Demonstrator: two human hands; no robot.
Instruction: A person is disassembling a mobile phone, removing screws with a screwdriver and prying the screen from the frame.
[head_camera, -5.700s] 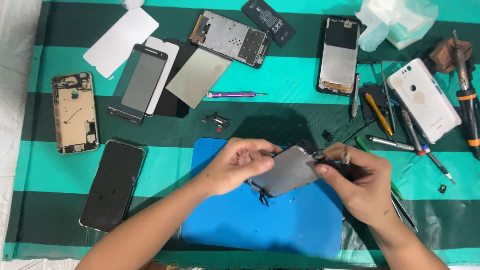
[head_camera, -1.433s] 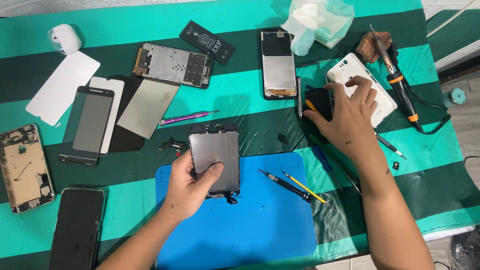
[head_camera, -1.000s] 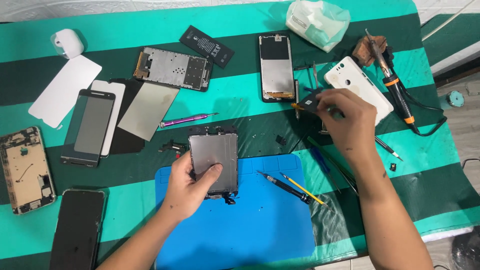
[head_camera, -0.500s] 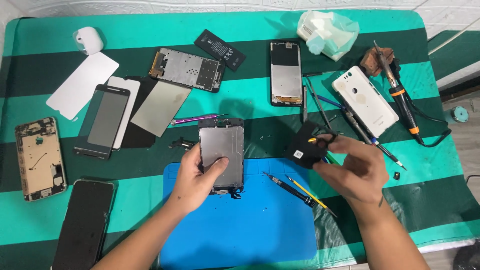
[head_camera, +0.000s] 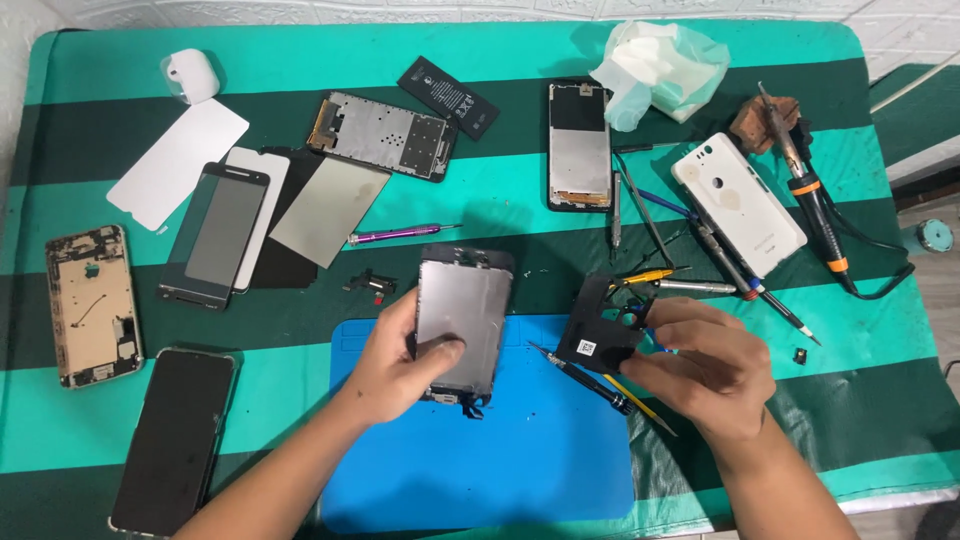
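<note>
My left hand (head_camera: 395, 365) grips a phone screen assembly (head_camera: 463, 315) with its grey metal back plate up, held just over the blue work mat (head_camera: 520, 460). My right hand (head_camera: 705, 365) holds a small black plastic phone part (head_camera: 600, 328) by its right side, over the mat's right edge. Under that hand lie a dark screwdriver (head_camera: 585, 378) and a thin yellow tool (head_camera: 640, 405).
On the green striped cloth lie a gold phone chassis (head_camera: 90, 305), a black phone (head_camera: 175, 440), screens and panels (head_camera: 215, 235), a purple screwdriver (head_camera: 400, 235), a circuit frame (head_camera: 385, 133), a battery (head_camera: 448, 97), another open phone (head_camera: 578, 145), a white back cover (head_camera: 738, 202), a soldering iron (head_camera: 815, 195) and a crumpled bag (head_camera: 660, 70).
My right hand reached to the tools at the far right, picked up the black part and brought it back toward the mat. My left hand kept holding the screen assembly.
</note>
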